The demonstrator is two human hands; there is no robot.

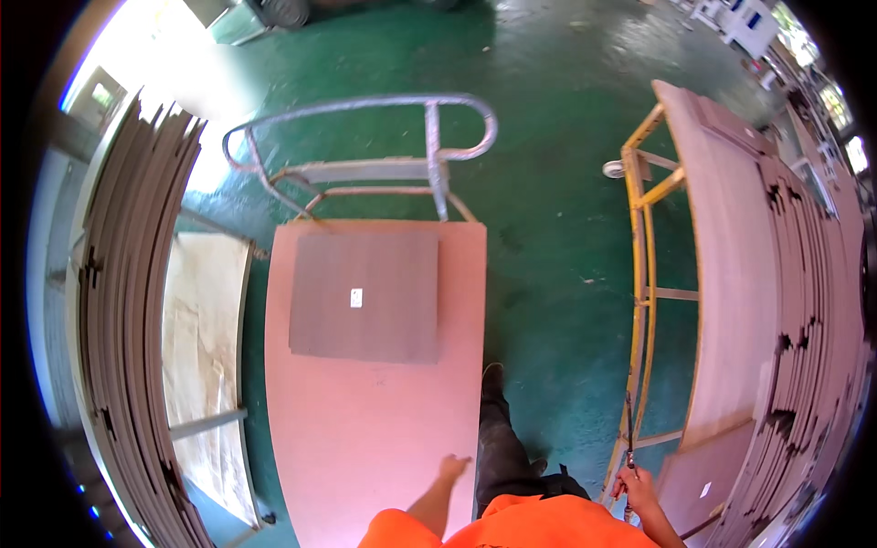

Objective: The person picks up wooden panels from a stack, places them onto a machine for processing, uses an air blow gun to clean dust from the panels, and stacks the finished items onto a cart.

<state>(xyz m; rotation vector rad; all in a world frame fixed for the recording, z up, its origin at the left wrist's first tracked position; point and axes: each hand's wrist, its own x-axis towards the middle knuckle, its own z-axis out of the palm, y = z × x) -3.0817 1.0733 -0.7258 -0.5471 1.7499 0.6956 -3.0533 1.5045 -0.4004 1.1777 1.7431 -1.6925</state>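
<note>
Orange shirt: nearest the camera, this shirt bulges over the lower edge; it hides part of the person's footing, so a misstep could go unseen.
Thin dark tool: the tool stands up out of the right hand, beside the yellow rack. The grip is closed around its lower part; if it swung sideways, it could knock the frame or scratch a board.
Left hand: this hand is over the large pink board, near its right edge. Nothing shows in the grip; how far open it is, and whether it touches the board, cannot be told.
Brown panel: the panel lies flat toward the board's far end, apart from both hands; a jolt to the board could make it slide.
Metal handle: the rail rises beyond the board; if it belongs to a wheeled trolley, leaning on the load could set it rolling.
Shoe: the shoe is close beside the board's right edge, where a shifting load could catch it.
Right-hand boards: the stack has uneven edges; brushing past could snag a sleeve.
</note>
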